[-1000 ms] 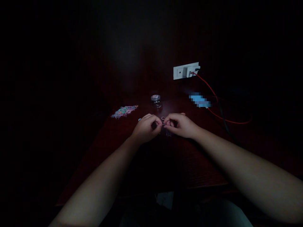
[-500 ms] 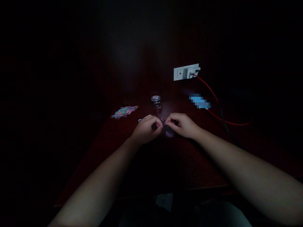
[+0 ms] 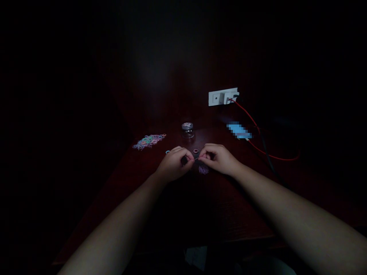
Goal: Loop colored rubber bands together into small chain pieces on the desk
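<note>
My left hand [image 3: 177, 163] and my right hand [image 3: 218, 158] meet over the dark red table, each closed in a pinch. Stretched between the fingertips is a thin, pale hair elastic [image 3: 196, 158]; its colour is hard to make out in the dim light. Just below lies a small bunch of purple hair elastics [image 3: 203, 169]. A pink hair elastic [image 3: 195, 151] rests on the table beyond the gap between the hands. Partly hidden behind my left hand is a light blue hair elastic [image 3: 168, 152].
A heap of multicoloured hair elastics [image 3: 149, 141] lies to the left. Behind the hands stands a clear lidded jar [image 3: 187, 130]. On the right, a red cable [image 3: 248, 113] runs from a wall socket [image 3: 215, 98] past a blurred blue object [image 3: 239, 130]. A black cable [image 3: 266, 149] hangs there too.
The whole view has shifted, so everything sits slightly lower in the picture. Both hands keep their pinch on the hair elastic, with little other movement.
</note>
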Demonstrator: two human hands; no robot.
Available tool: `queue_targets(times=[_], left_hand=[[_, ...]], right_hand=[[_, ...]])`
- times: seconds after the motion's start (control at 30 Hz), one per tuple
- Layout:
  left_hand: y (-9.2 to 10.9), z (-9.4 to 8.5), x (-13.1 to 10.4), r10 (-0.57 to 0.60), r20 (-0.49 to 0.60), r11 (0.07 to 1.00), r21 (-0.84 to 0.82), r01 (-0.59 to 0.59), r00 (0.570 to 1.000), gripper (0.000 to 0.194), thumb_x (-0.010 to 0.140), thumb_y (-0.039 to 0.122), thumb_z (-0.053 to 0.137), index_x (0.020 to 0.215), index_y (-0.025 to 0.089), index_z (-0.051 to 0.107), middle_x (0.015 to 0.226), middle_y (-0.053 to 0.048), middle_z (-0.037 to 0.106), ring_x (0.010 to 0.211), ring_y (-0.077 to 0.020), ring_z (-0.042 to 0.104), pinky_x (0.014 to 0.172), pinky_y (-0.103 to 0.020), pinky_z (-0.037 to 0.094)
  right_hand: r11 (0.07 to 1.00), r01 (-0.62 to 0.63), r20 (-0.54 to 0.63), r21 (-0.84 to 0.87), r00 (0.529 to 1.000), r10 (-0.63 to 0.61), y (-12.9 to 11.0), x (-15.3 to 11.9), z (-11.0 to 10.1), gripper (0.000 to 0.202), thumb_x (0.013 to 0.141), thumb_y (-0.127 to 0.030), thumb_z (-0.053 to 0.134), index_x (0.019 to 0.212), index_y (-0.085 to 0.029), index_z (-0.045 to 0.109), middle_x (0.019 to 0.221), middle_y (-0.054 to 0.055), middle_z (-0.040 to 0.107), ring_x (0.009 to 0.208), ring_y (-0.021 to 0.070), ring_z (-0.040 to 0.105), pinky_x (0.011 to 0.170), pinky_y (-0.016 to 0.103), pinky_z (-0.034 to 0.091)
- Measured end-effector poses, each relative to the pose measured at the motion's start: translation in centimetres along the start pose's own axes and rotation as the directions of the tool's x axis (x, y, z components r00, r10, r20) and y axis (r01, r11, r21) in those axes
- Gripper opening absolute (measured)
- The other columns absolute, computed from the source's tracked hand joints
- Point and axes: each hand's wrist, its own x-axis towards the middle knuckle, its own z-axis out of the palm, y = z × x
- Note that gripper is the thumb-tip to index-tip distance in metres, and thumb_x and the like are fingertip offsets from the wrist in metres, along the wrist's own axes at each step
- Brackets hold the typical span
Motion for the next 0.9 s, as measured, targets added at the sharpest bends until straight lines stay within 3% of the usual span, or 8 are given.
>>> queue_targets(times=[0.47,0.77,0.9], left_hand=[[-0.3,-0.2,-0.1,-0.006,0.013,1.0,0.027,0.005,1.0,0.004,0.083,0.023,0.06,0.08,0.02,0.059,0.079,-0.001,0.064,0.076,-0.0159,0.056,0.074,-0.031,0.045],[-0.9,-0.6,-0.4,-0.029,0.007,0.998,0.05,0.029,1.0,0.006,0.083,0.022,0.058,0.078,0.019,0.06,0.077,-0.001,0.063,0.076,-0.0156,0.056,0.073,-0.03,0.045],[-1.0,-0.8,-0.5,-0.062,-0.017,0.996,0.056,0.062,0.998,0.007,0.082,0.023,0.059,0.077,0.019,0.061,0.077,-0.002,0.064,0.075,-0.016,0.057,0.072,-0.03,0.046]], right_hand=[[0.999,0.024,0.017,-0.04,1.0,-0.023,0.0,0.2,-0.9,0.01,0.086,-0.019,0.055,0.08,-0.015,0.063,0.077,0.003,0.06,0.068,0.0124,0.053,0.063,0.024,0.04],[0.974,-0.197,-0.062,-0.115,0.98,0.191,3.7,-0.6,-4.5,0.009,0.078,-0.021,0.058,0.076,-0.015,0.064,0.076,0.004,0.062,0.071,0.0152,0.056,0.067,0.028,0.043],[0.94,-0.336,0.06,-0.06,0.939,0.339,5.0,-1.4,-5.1,0.012,0.077,-0.026,0.06,0.075,-0.016,0.066,0.073,0.003,0.064,0.069,0.0149,0.058,0.069,0.03,0.046]])
